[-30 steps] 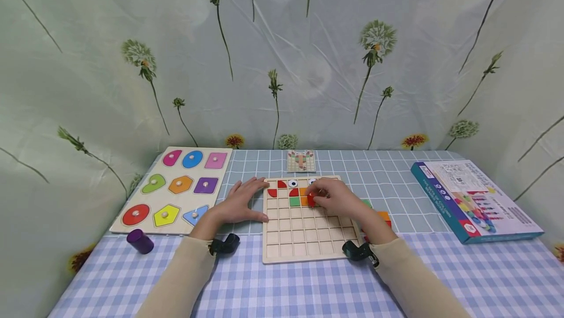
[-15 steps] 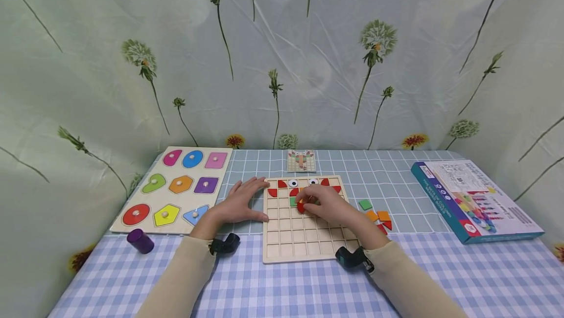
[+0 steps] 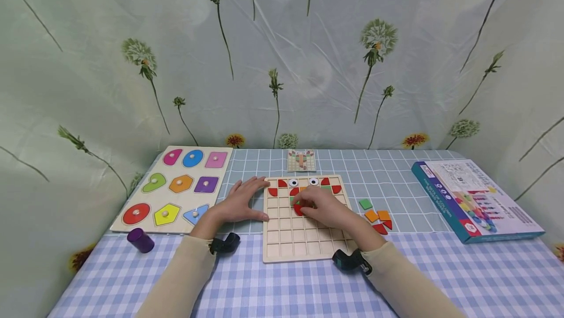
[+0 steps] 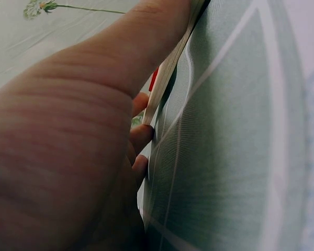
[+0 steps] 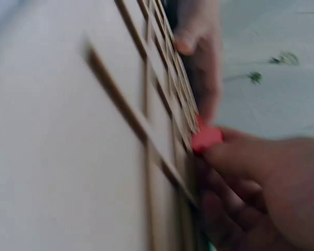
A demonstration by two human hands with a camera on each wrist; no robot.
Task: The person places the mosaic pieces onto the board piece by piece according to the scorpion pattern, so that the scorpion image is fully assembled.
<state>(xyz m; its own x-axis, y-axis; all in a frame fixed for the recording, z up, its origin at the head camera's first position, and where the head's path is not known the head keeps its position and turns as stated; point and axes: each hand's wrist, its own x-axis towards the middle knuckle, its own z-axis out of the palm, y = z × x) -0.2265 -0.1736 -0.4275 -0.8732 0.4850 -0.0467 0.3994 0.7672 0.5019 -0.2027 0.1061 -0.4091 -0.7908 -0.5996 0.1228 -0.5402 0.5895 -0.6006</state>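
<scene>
A wooden grid board lies in the middle of the table, with red quarter-circle pieces and two eye pieces set along its far rows. My right hand pinches a red piece between thumb and fingers, low over the third row, beside a green square partly hidden by the fingers. In the head view this red piece shows a rounded edge. My left hand rests against the board's left edge, fingers spread and thumb extended; the left wrist view shows its fingertips at the board's side.
Loose green, orange and red pieces lie right of the board. A pattern card stands behind it. A shape puzzle and a purple cylinder are on the left; a flat box sits on the right.
My right hand has moved left and slightly nearer with the red piece, uncovering the board's right side and the loose pieces. My left hand has stayed in place.
</scene>
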